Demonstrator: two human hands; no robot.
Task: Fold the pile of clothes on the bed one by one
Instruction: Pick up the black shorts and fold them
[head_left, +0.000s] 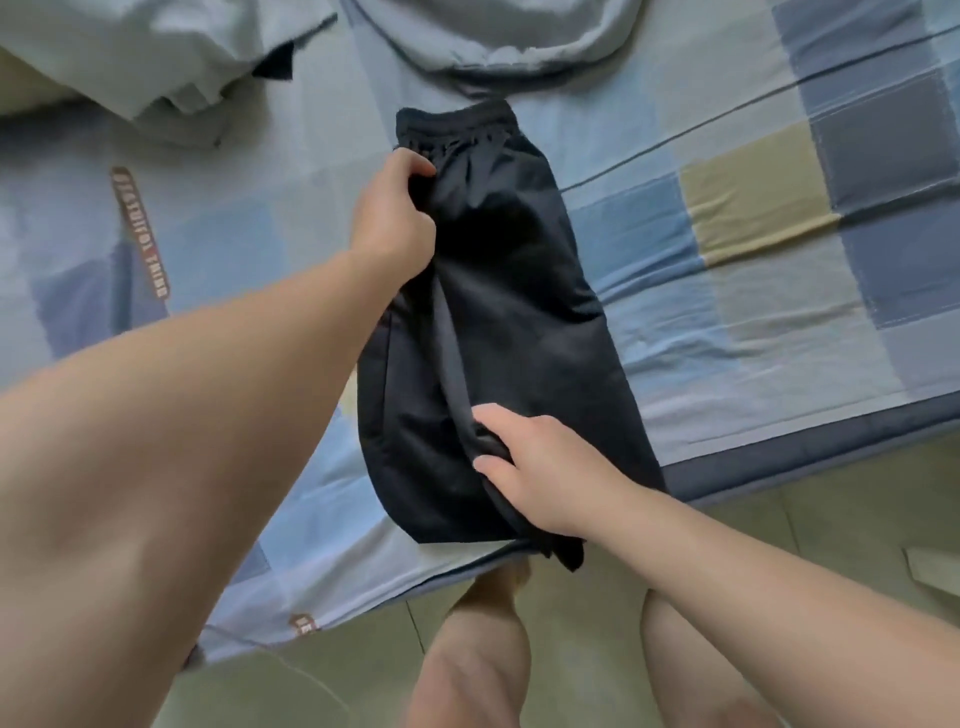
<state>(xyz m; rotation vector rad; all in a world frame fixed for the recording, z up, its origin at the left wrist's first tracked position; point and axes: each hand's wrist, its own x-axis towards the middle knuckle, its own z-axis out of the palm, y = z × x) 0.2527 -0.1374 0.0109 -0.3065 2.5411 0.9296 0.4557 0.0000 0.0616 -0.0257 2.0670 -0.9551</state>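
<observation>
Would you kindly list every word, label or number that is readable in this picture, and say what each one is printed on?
"THING" or "THIRD", last letters unclear: white capitals at the near end of the brown printed strip on the bedsheet; the longer word before it is too blurred to read.
Second brown strip at the sheet's near edge: white letters, cut off and too small to read.
Black shorts: no text visible.

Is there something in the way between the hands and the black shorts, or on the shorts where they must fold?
Nothing visible does. The left hand and the right hand both hold the black shorts; the pale blue clothes lie beyond the waistband, not on them.
</observation>
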